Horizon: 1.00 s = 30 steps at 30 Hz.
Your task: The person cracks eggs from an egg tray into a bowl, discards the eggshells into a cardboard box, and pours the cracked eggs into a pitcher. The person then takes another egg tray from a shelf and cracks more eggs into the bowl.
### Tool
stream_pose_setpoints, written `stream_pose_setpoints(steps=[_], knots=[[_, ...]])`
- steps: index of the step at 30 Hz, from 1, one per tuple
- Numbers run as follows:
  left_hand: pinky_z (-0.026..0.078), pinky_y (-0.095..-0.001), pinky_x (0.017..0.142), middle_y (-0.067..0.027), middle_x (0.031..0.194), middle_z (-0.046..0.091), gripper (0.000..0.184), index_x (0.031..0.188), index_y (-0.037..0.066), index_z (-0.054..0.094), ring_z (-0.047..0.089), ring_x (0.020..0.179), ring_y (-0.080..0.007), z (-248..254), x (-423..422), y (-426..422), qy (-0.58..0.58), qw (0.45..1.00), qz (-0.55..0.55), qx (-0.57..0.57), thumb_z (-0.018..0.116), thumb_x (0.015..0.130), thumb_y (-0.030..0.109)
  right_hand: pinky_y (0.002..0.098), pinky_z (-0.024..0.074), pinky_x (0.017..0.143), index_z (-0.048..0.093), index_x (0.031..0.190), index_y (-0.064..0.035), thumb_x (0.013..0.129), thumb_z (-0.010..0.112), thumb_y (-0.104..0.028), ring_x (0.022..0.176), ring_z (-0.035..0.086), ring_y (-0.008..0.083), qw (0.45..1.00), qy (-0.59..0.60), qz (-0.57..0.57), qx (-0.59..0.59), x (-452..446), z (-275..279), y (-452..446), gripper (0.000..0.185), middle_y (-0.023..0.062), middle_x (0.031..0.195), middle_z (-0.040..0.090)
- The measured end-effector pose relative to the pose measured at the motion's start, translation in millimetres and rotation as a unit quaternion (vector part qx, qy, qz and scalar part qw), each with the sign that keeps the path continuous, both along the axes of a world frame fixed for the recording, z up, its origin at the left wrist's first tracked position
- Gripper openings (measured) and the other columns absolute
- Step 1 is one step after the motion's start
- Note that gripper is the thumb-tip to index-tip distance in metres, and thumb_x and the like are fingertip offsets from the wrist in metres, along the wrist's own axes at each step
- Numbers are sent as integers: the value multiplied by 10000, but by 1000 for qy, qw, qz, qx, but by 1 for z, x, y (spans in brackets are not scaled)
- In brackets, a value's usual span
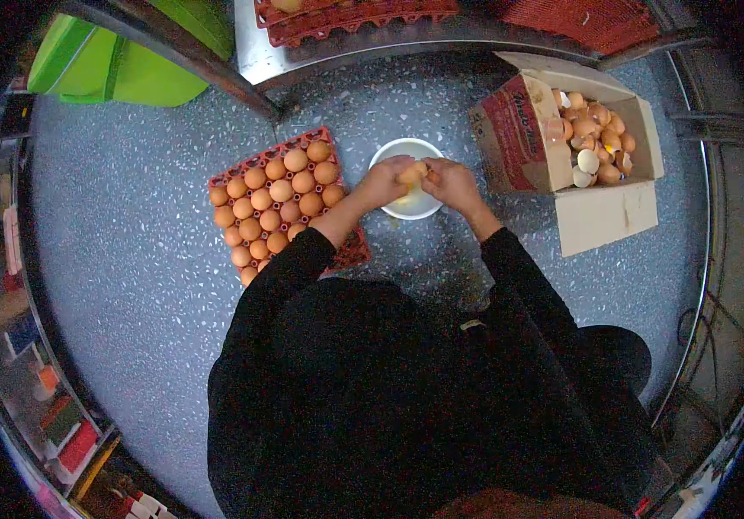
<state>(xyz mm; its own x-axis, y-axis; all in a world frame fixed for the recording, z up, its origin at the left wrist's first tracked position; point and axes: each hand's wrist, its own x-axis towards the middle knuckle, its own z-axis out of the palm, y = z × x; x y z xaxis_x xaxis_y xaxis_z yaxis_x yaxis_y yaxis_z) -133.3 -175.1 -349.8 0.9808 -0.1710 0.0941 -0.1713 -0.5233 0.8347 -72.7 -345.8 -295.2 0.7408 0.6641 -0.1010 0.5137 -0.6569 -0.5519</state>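
Both of my hands meet over a white bowl (434, 208) on the speckled floor. Between the fingers of my left hand (382, 182) and my right hand (452, 185) is a cracked brown egg (413, 173), gripped from both sides. Some yellowish egg shows below it in the bowl. To the left lies a red egg tray (355, 248) with rows of whole brown eggs (280, 191); my left forearm crosses its right side and hides part of it.
At the right, an open cardboard box (510, 138) holds many broken eggshells (593, 130), one flap folded out on the floor. Red trays (355, 19) rest on a metal table (259, 56) ahead. A green container (143, 73) stands at the upper left, beside a table leg (251, 95).
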Motion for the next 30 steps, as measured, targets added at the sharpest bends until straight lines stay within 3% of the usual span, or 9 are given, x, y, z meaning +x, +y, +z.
stream_pose_setpoints(steps=[7, 11, 13, 14, 21, 22, 24, 28, 30], knots=[[325, -353, 946, -180, 1178, 436, 411, 1104, 25, 479, 405, 1098, -337, 8, -5, -6, -28, 998, -13, 53, 452, 695, -7, 352, 404, 694, 525, 1022, -120, 687, 575, -220, 770, 577, 228, 967, -240, 56, -63, -12, -12, -9, 353, 77, 866, 600], [318, -358, 955, -181, 1220, 390, 394, 1134, 45, 452, 383, 1119, -336, 24, -10, -8, -128, 964, -57, 228, 391, 748, -3, 354, 407, 691, 533, 1008, -112, 688, 572, -230, 777, 576, 235, 966, -251, 32, -41, -20, -11, -8, 344, 80, 857, 599], [342, -361, 937, -182, 1215, 394, 372, 1116, 44, 470, 387, 1116, -335, 53, -8, -10, 71, 996, 18, 49, 409, 751, 8, 359, 411, 700, 537, 1006, -116, 684, 574, -233, 772, 579, 229, 988, -156, 8, -9, -17, 8, -5, 345, 83, 850, 600], [371, -357, 907, -181, 1200, 391, 370, 1098, 37, 488, 406, 1094, -334, 51, -4, -4, -59, 988, -29, 140, 478, 728, 30, 371, 432, 688, 557, 978, -97, 682, 568, -227, 756, 577, 257, 993, -116, -12, -21, -13, 22, -1, 323, 86, 833, 601], [392, -352, 847, -166, 1075, 457, 517, 1146, 67, 466, 432, 1018, -307, 158, 83, -32, -159, 984, -59, 56, 620, 653, 99, 279, 457, 695, 592, 966, -54, 654, 648, -196, 773, 586, 149, 972, 58, -143, 176, 57, 138, -53, 347, 89, 876, 618], [389, -354, 847, -168, 1071, 461, 531, 1155, 68, 456, 436, 1004, -309, 176, 102, -49, -202, 975, -80, 53, 627, 657, 130, 309, 471, 607, 602, 933, -63, 628, 655, -224, 636, 594, 183, 976, -63, -163, 128, 66, 163, -70, 349, 96, 749, 618], [376, -368, 857, -174, 1077, 463, 570, 1175, 66, 429, 436, 1000, -321, 202, 140, -94, -246, 962, -113, 45, 637, 662, 201, 259, 440, 725, 581, 963, 3, 650, 642, -191, 814, 563, 142, 971, 0, -207, 117, 88, 190, -110, 373, 84, 891, 613], [325, -406, 905, -213, 1117, 441, 660, 1192, 54, 388, 399, 1064, -360, 219, 196, -182, -209, 967, -141, -46, 648, 653, 332, 264, 453, 631, 576, 988, 10, 651, 655, -216, 718, 569, 134, 910, -133, -358, 161, 127, 182, -198, 413, 90, 817, 615], [338, -410, 895, -220, 1123, 440, 644, 1184, 59, 396, 408, 1061, -365, 215, 202, -204, -278, 958, -70, -27, 632, 671, 368, 270, 451, 659, 566, 1016, 7, 662, 652, -186, 745, 571, 169, 877, -22, -450, 168, 128, 196, -205, 412, 86, 869, 612]])
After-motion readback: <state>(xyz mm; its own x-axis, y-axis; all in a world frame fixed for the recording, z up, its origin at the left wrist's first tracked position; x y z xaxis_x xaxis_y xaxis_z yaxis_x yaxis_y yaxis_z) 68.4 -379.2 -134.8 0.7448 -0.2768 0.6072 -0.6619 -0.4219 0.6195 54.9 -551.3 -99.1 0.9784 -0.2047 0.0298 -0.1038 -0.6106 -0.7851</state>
